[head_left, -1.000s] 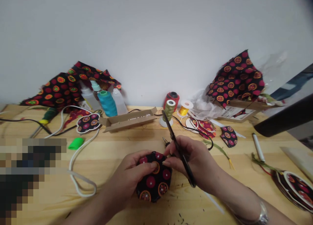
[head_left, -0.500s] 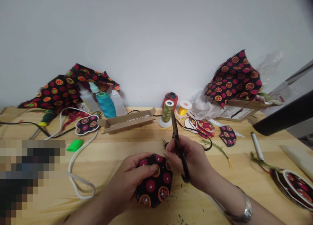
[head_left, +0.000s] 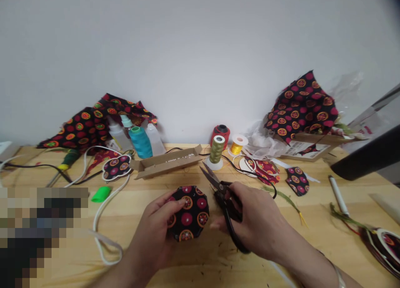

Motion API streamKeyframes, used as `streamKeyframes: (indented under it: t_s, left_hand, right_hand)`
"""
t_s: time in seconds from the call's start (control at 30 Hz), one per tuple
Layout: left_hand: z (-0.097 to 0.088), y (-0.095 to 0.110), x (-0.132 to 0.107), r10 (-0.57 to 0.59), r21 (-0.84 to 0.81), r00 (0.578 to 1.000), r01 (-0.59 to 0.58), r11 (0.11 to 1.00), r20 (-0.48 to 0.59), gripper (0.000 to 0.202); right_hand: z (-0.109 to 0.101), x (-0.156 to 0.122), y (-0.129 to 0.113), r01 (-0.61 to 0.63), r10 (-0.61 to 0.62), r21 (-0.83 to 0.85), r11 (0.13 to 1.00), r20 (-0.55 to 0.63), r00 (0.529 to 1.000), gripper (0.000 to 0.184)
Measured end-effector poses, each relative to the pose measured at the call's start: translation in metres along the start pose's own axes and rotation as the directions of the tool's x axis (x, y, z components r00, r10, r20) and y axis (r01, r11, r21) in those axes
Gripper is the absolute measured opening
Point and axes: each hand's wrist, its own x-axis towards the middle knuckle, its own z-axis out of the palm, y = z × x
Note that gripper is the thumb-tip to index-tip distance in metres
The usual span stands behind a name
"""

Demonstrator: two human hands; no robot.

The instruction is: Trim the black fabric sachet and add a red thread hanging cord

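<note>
While your left hand point(head_left: 152, 234) grips a round black-and-red patterned fabric piece point(head_left: 189, 213) just above the wooden table point(head_left: 134, 188), your right hand point(head_left: 258, 223) closes around black-handled scissors point(head_left: 223, 196), their blades parted, just beside the fabric piece.

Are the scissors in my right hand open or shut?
Open: the scissors show their two blades spread in a narrow V, reaching out past your right hand.
</note>
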Motion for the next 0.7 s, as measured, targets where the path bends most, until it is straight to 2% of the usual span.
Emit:
streamKeyframes:
  t_s: [0.07, 0.27, 0.57, 0.7]
  left_hand:
    - [-0.002, -0.001, 0.000, 0.006, -0.012, 1.000, -0.006, 1.000, -0.005, 0.013]
    - [-0.005, -0.005, 0.004, 0.055, -0.004, 0.998, -0.055, 0.998, 0.018, 0.014]
    - [-0.002, -0.003, 0.002, 0.046, -0.055, 0.995, -0.041, 0.998, 0.093, 0.016]
    - [0.000, -0.001, -0.001, 0.057, -0.089, 0.994, -0.049, 0.995, 0.088, 0.011]
  right_hand:
    - [-0.001, -0.002, -0.002, 0.049, -0.052, -0.096, 0.994, -0.031, 0.998, 0.034]
    - [0.007, -0.004, -0.001, 0.151, -0.170, -0.322, 0.934, -0.030, 0.985, 0.015]
    - [0.010, -0.004, -0.001, 0.147, -0.156, -0.373, 0.916, 0.005, 0.988, 0.015]
    - [0.010, -0.003, 0.000, 0.135, -0.136, -0.389, 0.911, 0.024, 0.990, 0.018]
